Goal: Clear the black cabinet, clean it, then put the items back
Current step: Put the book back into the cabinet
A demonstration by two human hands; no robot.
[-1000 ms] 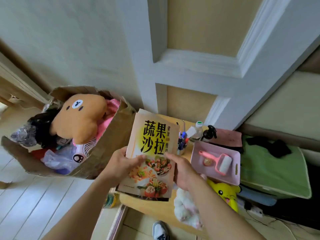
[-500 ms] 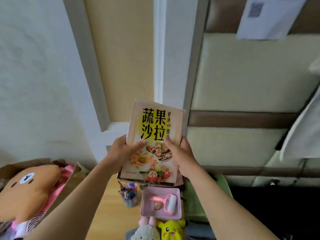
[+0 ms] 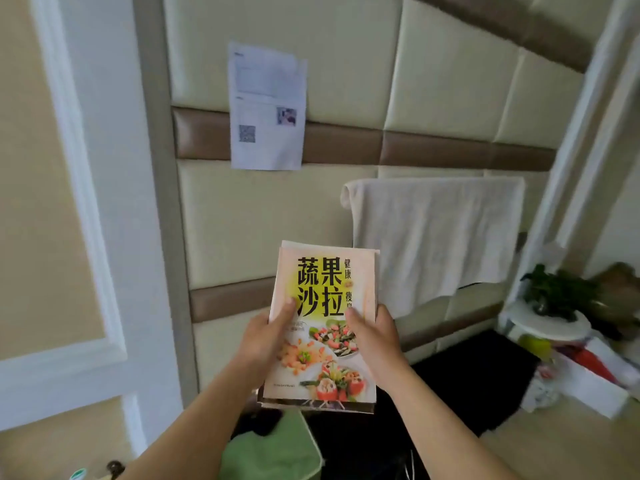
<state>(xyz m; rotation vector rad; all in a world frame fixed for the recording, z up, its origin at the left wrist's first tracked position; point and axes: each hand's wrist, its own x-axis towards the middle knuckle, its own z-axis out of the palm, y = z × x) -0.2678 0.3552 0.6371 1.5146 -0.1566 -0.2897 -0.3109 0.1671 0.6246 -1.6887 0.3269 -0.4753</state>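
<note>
1. Two hands on one stack of books (image 3: 323,327), held up in mid-air near the middle of the view, front cover facing the camera.
2. Gripping the stack's left edge with the left hand (image 3: 265,341): thumb laid flat on the cover beside the big black characters, other fingers wrapped round the back and hidden.
3. Gripping the right edge with the right hand (image 3: 379,341) in the same way: thumb pressed onto the cover just above the food photos, other fingers curled behind, out of sight.
4. Top cover pale pink and yellow-green, with a bold Chinese title over three pictured plates of vegetable salad; edges of more books peeking out along the top and bottom.
5. Low and to the right of the stack, against the wall: black cabinet (image 3: 485,375), dark top showing, stack not resting on it.
6. Farther back, on the padded cream wall (image 3: 249,220) with brown bands: white towel (image 3: 436,237) hanging just right of the stack, printed paper sheets (image 3: 266,105) stuck higher up to the left.
7. Far right: potted green plant (image 3: 554,292) on a round white stand (image 3: 550,329), white boxes (image 3: 588,386) and blurred clutter beside it.
8. Near, bottom centre: green cushion (image 3: 273,452) between the forearms.
</note>
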